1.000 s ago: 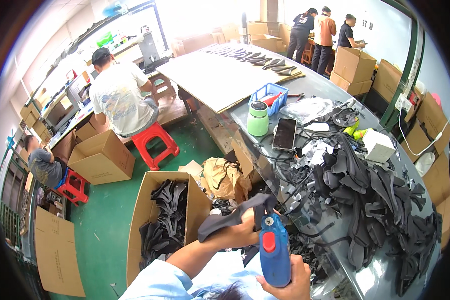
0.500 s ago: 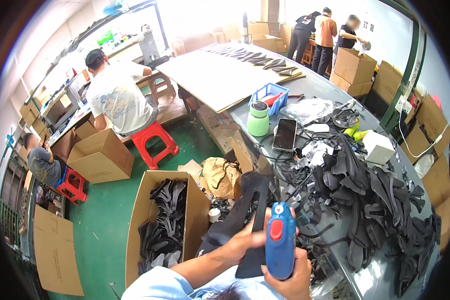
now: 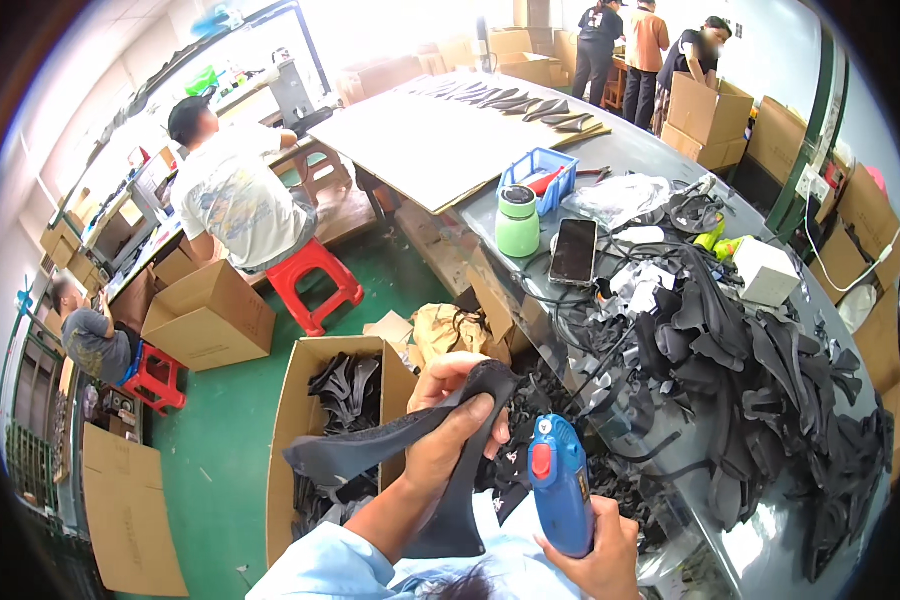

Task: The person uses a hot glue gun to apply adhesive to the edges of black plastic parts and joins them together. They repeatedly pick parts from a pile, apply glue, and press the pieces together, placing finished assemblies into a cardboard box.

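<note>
My left hand (image 3: 448,425) grips a black foam-like piece (image 3: 355,448) bent into a V, its fold at the top between fingers and thumb. One arm of the piece reaches left over a carton; the other hangs down in front of my light blue clothing. In my right hand (image 3: 606,548) is a blue handheld power tool (image 3: 562,490) with a red button, held upright by its lower end. The tool stands apart from the black piece, just to its right. Its working end cannot be made out.
A carton (image 3: 282,470) of similar black pieces stands at my left. On the metal table (image 3: 760,540) lie a heap of black pieces (image 3: 720,400), a phone (image 3: 574,250), a green bottle (image 3: 517,228), a blue basket (image 3: 540,172) and a white box (image 3: 767,272). Several people work farther off.
My left hand has lifted the black piece up and left, away from the tool, and turned it into an open V. The tool has moved slightly down and right.
</note>
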A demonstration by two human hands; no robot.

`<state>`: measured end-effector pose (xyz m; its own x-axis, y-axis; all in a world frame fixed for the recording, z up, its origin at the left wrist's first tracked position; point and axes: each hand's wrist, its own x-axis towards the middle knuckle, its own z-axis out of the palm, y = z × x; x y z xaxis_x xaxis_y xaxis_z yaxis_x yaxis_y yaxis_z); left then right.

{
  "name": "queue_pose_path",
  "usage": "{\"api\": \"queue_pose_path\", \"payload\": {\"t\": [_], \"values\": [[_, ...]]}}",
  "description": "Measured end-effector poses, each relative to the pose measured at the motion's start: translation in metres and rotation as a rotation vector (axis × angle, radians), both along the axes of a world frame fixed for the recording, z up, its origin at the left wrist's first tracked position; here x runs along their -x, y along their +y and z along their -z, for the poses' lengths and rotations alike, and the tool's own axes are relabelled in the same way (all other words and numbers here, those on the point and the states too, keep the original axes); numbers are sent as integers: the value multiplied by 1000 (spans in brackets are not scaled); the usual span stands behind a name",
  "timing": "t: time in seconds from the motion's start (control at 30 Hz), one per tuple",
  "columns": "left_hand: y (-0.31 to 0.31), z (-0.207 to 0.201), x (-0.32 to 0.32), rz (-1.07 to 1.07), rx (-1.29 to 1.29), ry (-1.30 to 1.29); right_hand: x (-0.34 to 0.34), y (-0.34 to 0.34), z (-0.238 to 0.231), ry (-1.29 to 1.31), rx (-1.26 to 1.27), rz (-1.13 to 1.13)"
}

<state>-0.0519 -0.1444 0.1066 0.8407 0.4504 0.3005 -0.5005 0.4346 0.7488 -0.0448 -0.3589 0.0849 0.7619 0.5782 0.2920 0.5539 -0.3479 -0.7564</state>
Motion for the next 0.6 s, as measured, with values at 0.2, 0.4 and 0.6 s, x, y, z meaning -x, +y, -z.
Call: {"api": "queue_pose_path", "payload": {"t": [0.2, 0.4, 0.6], "values": [[6, -1, 6, 36, -199, 72, -1, 2, -3, -19, -29, -39], [5, -4, 7, 53, -294, 168, -3, 0, -4, -39, -33, -37], [12, -14, 11, 207, -366, 348, -4, -2, -2, -30, -35, -54]]}}
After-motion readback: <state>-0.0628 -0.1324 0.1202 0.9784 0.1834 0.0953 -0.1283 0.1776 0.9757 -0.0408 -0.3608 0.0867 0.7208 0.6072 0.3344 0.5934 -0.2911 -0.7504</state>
